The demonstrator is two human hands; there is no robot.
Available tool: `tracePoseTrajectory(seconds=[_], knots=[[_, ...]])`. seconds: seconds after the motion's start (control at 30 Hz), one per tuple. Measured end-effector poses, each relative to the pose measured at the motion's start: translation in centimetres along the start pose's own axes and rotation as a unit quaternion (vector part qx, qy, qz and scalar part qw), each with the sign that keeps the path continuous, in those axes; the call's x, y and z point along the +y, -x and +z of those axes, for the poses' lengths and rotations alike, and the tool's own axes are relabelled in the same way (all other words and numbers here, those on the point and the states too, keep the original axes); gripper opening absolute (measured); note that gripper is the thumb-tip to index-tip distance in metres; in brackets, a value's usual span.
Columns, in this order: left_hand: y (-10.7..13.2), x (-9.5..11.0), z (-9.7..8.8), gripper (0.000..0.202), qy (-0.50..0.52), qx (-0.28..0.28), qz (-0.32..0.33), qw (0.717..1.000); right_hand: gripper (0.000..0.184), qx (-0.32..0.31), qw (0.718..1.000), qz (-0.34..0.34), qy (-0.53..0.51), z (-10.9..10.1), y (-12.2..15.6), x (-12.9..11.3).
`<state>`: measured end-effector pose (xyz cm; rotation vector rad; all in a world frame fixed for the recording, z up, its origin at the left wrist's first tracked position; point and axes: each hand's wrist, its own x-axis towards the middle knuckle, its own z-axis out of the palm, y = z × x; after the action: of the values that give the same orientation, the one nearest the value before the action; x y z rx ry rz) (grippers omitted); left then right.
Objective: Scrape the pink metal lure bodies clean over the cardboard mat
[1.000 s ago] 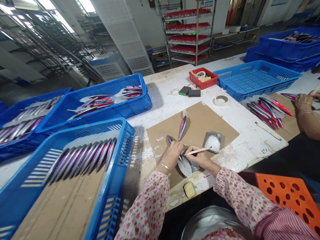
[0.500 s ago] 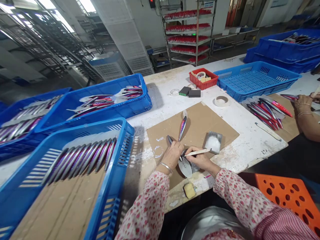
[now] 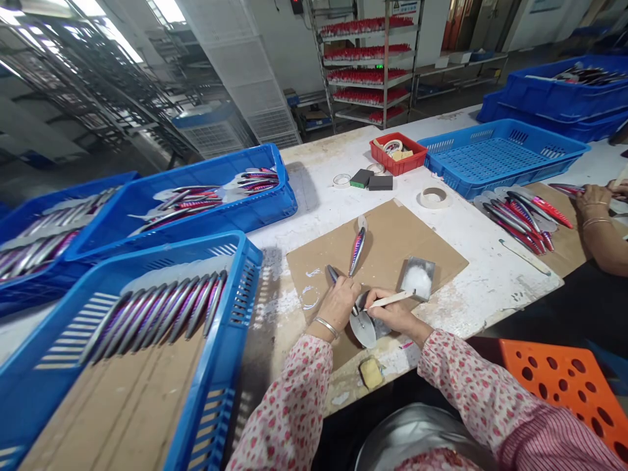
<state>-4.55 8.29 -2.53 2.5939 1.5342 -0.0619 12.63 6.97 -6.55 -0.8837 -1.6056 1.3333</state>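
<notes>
Brown cardboard sheet (image 3: 392,235) at the bench's front edge, both hands over it.
Left hand (image 3: 338,302) grasps slim silver-purple plastic fishing lure (image 3: 333,273) lying on the sheet; right hand (image 3: 396,315) clenched on thin pale wooden stick (image 3: 392,299), just beside small metal tray of white paste (image 3: 418,278).

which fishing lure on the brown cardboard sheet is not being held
The pink-and-silver lure lying apart, farther away; the left hand grips the dark lure.
</notes>
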Motion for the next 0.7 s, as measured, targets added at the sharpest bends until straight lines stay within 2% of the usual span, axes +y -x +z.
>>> tracePoseTrajectory(seconds=[0.2, 0.37, 0.5, 0.7], knots=[[-0.05, -0.08, 0.14, 0.019, 0.006, 0.003, -0.002, 1.0, 0.006, 0.023, 0.999, -0.005, 0.034, 0.24, 0.2, -0.15], [-0.08, 0.01, 0.07, 0.019, 0.01, 0.005, 0.001, 1.0, 0.003, 0.018, 0.998, -0.01, 0.056, 0.27, 0.2, -0.33], [-0.13, -0.01, 0.14, 0.02, 0.006, 0.008, -0.001, 1.0, 0.002, 0.008, 0.999, -0.004, 0.04, 0.27, 0.15, -0.14], [-0.12, 0.07, -0.05, 0.019, 0.002, 0.003, 0.0, 1.0, 0.004, 0.029, 0.998, -0.008, 0.052, 0.45, 0.27, -0.14]])
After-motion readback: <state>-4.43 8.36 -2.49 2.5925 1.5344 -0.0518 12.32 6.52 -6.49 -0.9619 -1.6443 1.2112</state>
